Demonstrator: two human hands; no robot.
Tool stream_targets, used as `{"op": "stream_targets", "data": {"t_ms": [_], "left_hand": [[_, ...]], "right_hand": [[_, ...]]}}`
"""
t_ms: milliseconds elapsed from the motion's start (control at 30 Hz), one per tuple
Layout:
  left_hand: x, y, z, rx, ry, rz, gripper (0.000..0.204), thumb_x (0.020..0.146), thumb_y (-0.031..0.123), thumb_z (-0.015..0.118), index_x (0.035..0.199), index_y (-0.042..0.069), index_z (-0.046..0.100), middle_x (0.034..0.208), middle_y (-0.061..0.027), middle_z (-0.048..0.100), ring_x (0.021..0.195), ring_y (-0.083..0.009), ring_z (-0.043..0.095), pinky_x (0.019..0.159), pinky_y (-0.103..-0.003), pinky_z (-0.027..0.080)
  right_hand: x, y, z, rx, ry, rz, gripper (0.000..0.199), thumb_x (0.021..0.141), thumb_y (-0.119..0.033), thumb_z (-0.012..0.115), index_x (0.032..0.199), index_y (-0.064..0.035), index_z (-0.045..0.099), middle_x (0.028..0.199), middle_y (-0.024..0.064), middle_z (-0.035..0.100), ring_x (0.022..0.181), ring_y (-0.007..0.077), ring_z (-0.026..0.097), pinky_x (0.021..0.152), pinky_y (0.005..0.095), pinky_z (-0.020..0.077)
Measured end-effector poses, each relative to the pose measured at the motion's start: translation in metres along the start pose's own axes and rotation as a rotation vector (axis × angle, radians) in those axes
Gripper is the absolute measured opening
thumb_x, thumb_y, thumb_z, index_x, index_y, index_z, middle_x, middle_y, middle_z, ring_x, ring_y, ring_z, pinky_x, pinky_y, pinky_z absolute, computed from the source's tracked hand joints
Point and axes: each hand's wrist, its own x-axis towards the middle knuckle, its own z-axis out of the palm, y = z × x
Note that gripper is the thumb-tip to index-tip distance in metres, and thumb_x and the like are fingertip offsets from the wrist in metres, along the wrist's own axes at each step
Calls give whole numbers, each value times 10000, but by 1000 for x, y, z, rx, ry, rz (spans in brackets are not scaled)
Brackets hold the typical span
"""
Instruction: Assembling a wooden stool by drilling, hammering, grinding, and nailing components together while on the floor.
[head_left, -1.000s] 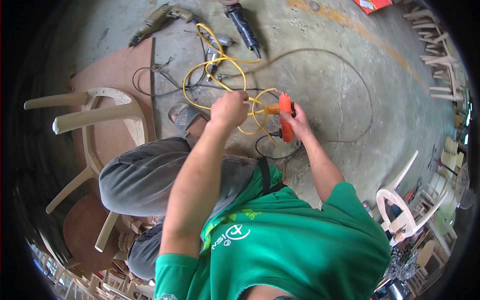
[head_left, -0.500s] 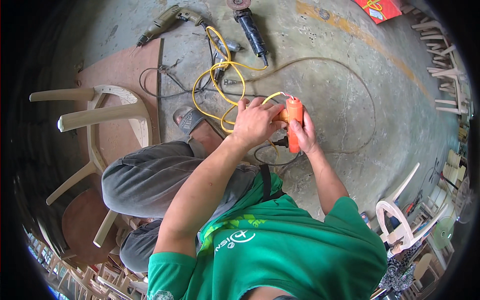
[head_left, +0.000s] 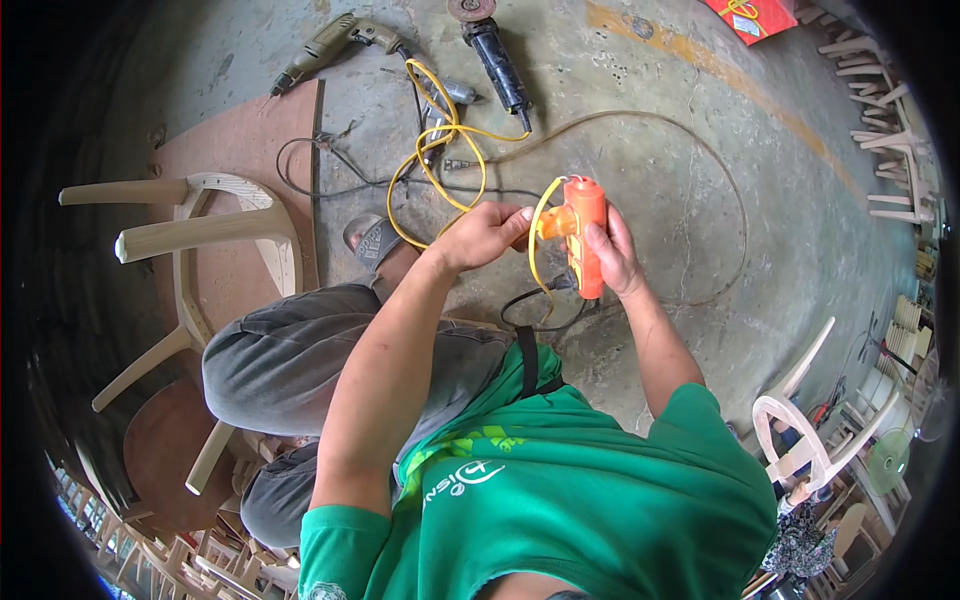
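My right hand [head_left: 618, 252] is closed round an orange extension socket block [head_left: 588, 240], thumb on its face and fingers behind. An orange plug [head_left: 555, 222] sticks out of the block's left side. The closed thumb and fingers of my left hand [head_left: 488, 232] grip the outer end of this plug; part of the fingertips is hidden. A yellow cord [head_left: 536, 255] leaves the block's top and bends down past the plug. Lower on the same side, a black plug [head_left: 566, 281] sits against the block, with a dark cord curving away.
Beyond my hands lie a drill [head_left: 325, 52], an angle grinder [head_left: 497, 68] and tangled cords [head_left: 455, 128] on concrete. An upturned wooden chair frame [head_left: 240, 225] lies on a brown board at left. More chair parts [head_left: 890, 140] stand at right; another person [head_left: 800, 535] is at lower right.
My left hand has shifted left toward the plug's outer end, baring more of the plug. The yellow cord now hangs in front, from the block's top downward.
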Motion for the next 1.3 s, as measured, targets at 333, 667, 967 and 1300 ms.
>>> {"op": "stream_targets", "data": {"t_ms": [333, 667, 967, 1300], "left_hand": [[-8, 21, 10, -45, -20, 111, 392, 887, 321, 720, 1100, -5, 671, 867, -36, 675, 779, -112, 575, 726, -294, 487], [-21, 17, -38, 330, 345, -152, 481, 897, 433, 653, 1061, -20, 661, 855, -132, 673, 786, -226, 632, 733, -348, 494], [-85, 93, -70, -825, 775, 322, 410, 1036, 397, 433, 1269, 73, 530, 958, -24, 577, 774, -108, 519, 776, -350, 465], [-173, 194, -70, -1126, 412, 861, 532, 1007, 475, 450, 1295, 27, 467, 964, -36, 551, 789, -126, 507, 829, -369, 412]], "right_hand": [[5, -6, 0, -121, -64, 53, 537, 964, -325, 580, 1381, -27, 420, 1014, 61, 611, 767, 119, 599, 668, 272, 515], [1, 49, -59, -37, 192, 252, 376, 1002, -314, 524, 1279, -62, 482, 915, 84, 615, 772, 170, 622, 680, 322, 534], [25, 111, -58, -1400, 272, -21, 433, 784, -210, 693, 1131, 9, 555, 1363, 232, 443, 1232, 416, 459, 1017, 495, 404], [192, 79, 112, -1286, 193, -126, 1067, 531, -562, 863, 1365, -58, 426, 1605, 196, 30, 1444, 388, 164, 1095, 617, 187]]}}
